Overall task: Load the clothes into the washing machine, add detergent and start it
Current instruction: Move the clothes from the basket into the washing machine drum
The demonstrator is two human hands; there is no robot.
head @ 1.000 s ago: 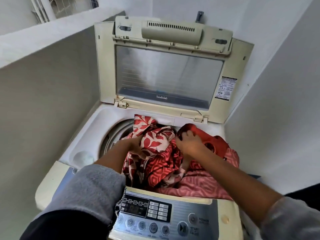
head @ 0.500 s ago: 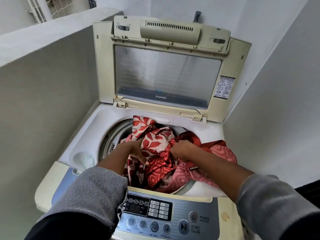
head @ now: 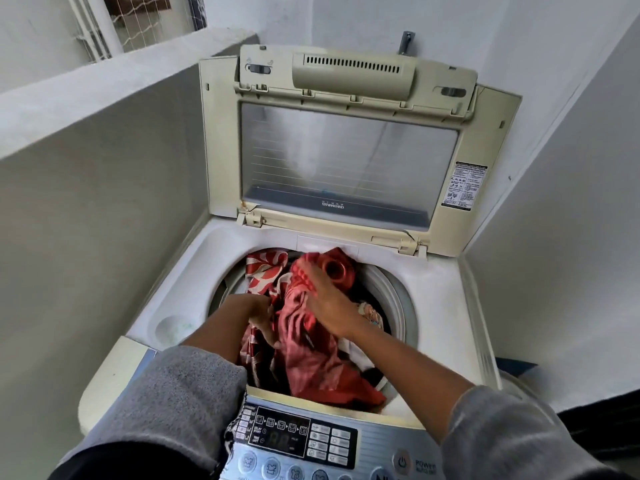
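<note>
A cream top-loading washing machine (head: 446,299) stands with its lid (head: 346,157) raised. Red patterned clothes (head: 311,362) fill the drum opening. My left hand (head: 258,315) is down inside the drum at the left, fingers closed in the red and white cloth. My right hand (head: 327,299) lies flat on top of the pile, fingers spread, pressing on the red cloth. The control panel (head: 311,441) with its power button (head: 401,462) is at the front edge, below my arms.
Grey walls close in on the left and right of the machine. A round recess (head: 173,329) sits in the machine's top at the front left. A metal tap (head: 405,41) sticks out of the wall behind the lid.
The pile has sunk into the drum and no longer hangs over the right rim. My right hand moved from gripping the cloth to lying flat on top. My left hand went deeper.
</note>
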